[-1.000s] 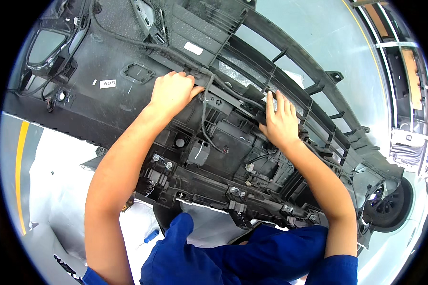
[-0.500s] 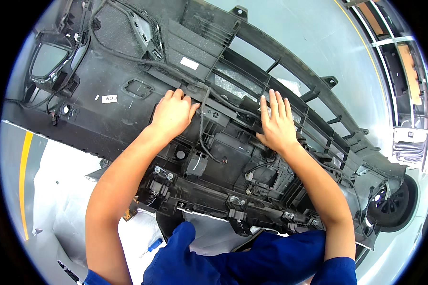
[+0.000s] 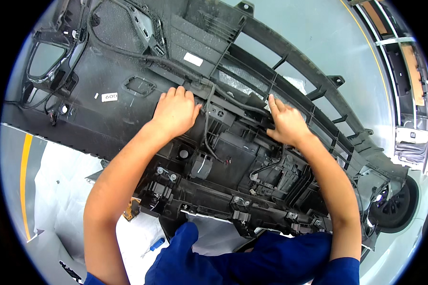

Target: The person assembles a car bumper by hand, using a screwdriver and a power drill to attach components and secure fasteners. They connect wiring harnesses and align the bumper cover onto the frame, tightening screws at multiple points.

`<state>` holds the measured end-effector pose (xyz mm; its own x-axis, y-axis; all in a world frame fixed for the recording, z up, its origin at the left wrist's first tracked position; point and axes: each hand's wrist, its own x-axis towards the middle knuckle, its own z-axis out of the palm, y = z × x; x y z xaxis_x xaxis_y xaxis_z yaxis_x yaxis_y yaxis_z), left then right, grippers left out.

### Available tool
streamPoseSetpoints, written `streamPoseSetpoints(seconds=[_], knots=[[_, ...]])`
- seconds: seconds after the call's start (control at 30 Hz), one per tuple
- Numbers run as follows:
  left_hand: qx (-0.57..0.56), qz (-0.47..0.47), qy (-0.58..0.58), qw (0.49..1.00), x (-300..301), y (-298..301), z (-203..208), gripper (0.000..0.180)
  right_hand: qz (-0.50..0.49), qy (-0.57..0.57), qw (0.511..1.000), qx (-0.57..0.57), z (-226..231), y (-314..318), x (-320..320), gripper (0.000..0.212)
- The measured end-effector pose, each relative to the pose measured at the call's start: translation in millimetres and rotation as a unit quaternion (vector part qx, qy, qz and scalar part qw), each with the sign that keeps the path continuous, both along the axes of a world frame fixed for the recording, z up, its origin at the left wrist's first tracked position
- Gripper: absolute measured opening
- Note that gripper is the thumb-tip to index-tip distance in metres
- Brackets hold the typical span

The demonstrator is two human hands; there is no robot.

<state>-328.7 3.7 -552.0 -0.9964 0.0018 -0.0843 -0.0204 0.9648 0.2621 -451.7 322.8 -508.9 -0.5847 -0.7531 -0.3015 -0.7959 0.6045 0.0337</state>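
A large black car bumper (image 3: 114,114) lies before me with its inner side up. A black wiring harness (image 3: 164,61) runs across it and bends beside my hands. My left hand (image 3: 175,113) is bent over the bumper near the middle, its fingers close together and their tips hidden, with the thumb beside the harness bend. Against the slatted grille part (image 3: 314,112) rests my right hand (image 3: 289,124). Its index finger stretches forward and its thumb stands apart beside the harness; the other fingers are partly bent. Nothing shows in its grasp.
White sheeting (image 3: 57,166) spreads under the near side, with a blue tool or marker (image 3: 157,244) and a yellow-and-black tool (image 3: 131,209) on it. A car wheel (image 3: 392,204) stands at the right. A rack (image 3: 404,61) holds panels at the far right.
My right hand has shifted slightly right and nearer, and its stretched fingers have partly bent. The left hand stays about where it was on the bumper. The view has shifted slightly.
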Motion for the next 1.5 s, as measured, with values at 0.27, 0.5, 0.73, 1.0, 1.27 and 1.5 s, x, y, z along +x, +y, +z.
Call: streamPoseSetpoints(seconds=[0.27, 0.5, 0.73, 1.0, 1.27, 1.5], knots=[[0.086, -0.025, -0.045, 0.995, -20.6, -17.9, 2.8, 0.053, 0.013, -0.033, 0.999, -0.006, 7.5, -2.0, -12.4, 0.096], [0.107, 0.01, -0.058, 0.992, -28.8, -14.7, 4.5, 0.053, 0.021, -0.014, 0.998, -0.05, -2.4, 5.9, -17.4, 0.093], [0.117, 0.064, -0.023, 0.991, -21.4, -10.5, 2.1, 0.049, -0.017, 0.051, 0.995, 0.081, 1.0, -17.0, 14.8, 0.109], [0.104, 0.057, -0.03, 0.992, -18.3, -6.7, -8.3, 0.046, 0.017, 0.122, 0.992, 0.016, -0.6, -88.7, 26.5, 0.114], [0.09, 0.033, -0.058, 0.994, -17.5, -9.1, -2.1, 0.041, 0.007, 0.008, 1.0, 0.015, -0.6, -94.7, 1.3, 0.105], [0.076, 0.01, -0.034, 0.996, -12.3, -5.2, 1.0, 0.034, 0.0, -0.025, 0.999, 0.042, 6.3, -99.4, -8.0, 0.103]])
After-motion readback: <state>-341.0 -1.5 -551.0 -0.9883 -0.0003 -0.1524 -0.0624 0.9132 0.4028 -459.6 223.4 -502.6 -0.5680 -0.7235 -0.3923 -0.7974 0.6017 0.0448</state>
